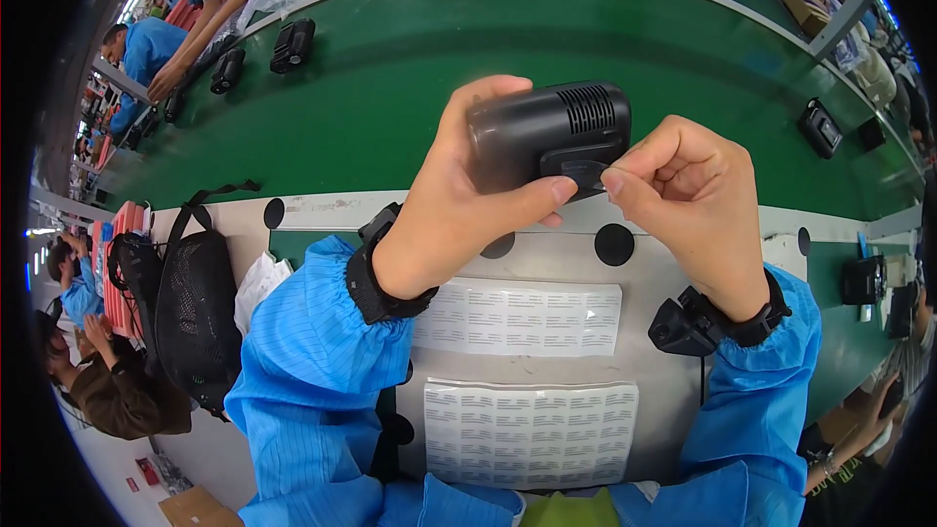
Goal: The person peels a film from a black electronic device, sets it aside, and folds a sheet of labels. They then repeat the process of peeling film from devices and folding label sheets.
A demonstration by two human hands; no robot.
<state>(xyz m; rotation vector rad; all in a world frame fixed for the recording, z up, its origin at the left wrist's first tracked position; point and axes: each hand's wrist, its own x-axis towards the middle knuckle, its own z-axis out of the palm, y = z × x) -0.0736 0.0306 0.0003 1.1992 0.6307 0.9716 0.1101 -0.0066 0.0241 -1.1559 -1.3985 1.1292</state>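
Observation:
My left hand (pixel 439 200) is wrapped round a black, rounded device (pixel 517 132) with a slotted vent and a raised block on its side. It is held in the air above the near edge of the green belt, its thumb lying along the lower side. My right hand (pixel 688 195) meets the device at its lower right corner, thumb and forefinger pinched together by a dark, thin-looking patch (pixel 583 171). What sits between those fingertips is too small to make out. Below my hands lie two white label sheets, an upper one (pixel 517 317) and a lower one (pixel 532 434).
The green belt (pixel 390 88) runs across the front. Black devices (pixel 293 46) sit on it at far left, another (pixel 820 127) at far right. A black mesh bag (pixel 200 303) stands left of my arm. Co-workers (pixel 146 49) work along the belt.

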